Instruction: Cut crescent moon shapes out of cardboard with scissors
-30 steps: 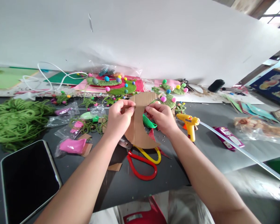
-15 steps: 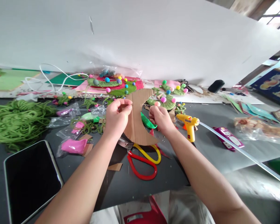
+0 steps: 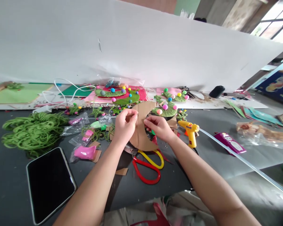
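A crescent-shaped piece of brown cardboard [image 3: 142, 138] is held up above the table, its hollow side facing right. My left hand [image 3: 125, 125] pinches its outer left edge between thumb and fingers. At the inner curve, my right hand [image 3: 159, 127] has its thumb and forefinger closed on the cardboard's edge. Scissors [image 3: 146, 180] with one red and one yellow handle lie below the crescent, their blades partly covered. A small cardboard scrap [image 3: 122, 171] rests beside them. Something green behind the crescent is mostly hidden by my right hand.
Green yarn [image 3: 34, 131] and a tablet [image 3: 51, 185] lie at left, near a pink packet [image 3: 85, 152]. A yellow glue gun [image 3: 190, 131] with a long glue stick stands right, by a purple packet [image 3: 230, 143]. Green pompom-decorated pieces [image 3: 165, 110] lie behind. A white board [image 3: 132, 47] closes off the back.
My right hand has moved left from beside the cardboard onto its inner edge. My left hand still holds the crescent. The camera view has shifted, so the table appears slightly lower.
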Available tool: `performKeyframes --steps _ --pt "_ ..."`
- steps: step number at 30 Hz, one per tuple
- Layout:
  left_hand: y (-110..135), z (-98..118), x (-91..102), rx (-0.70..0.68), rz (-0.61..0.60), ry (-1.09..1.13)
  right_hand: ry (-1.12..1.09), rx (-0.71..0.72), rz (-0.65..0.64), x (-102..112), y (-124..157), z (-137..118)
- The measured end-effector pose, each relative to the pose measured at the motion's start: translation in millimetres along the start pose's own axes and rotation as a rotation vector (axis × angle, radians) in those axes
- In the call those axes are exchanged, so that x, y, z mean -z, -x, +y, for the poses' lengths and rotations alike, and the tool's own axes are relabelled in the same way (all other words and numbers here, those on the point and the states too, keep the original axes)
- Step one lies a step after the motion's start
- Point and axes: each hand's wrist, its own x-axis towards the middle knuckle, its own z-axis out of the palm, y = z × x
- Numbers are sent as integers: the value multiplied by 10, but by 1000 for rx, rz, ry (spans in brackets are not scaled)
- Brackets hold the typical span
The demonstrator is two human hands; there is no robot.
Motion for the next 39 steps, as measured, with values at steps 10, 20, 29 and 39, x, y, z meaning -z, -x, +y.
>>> performKeyframes --steps 10,20,29,39 --pt "-40 -144 39 -8 56 -4 128 123 88 -26 -22 135" --pt "17 -27 16 -141 13 -164 382 265 17 -92 22 71" --pt "-101 -148 111 -45 85 34 173 96 183 97 -141 142" --pt "-21 -58 177 -106 66 63 217 31 -127 56 48 -375"
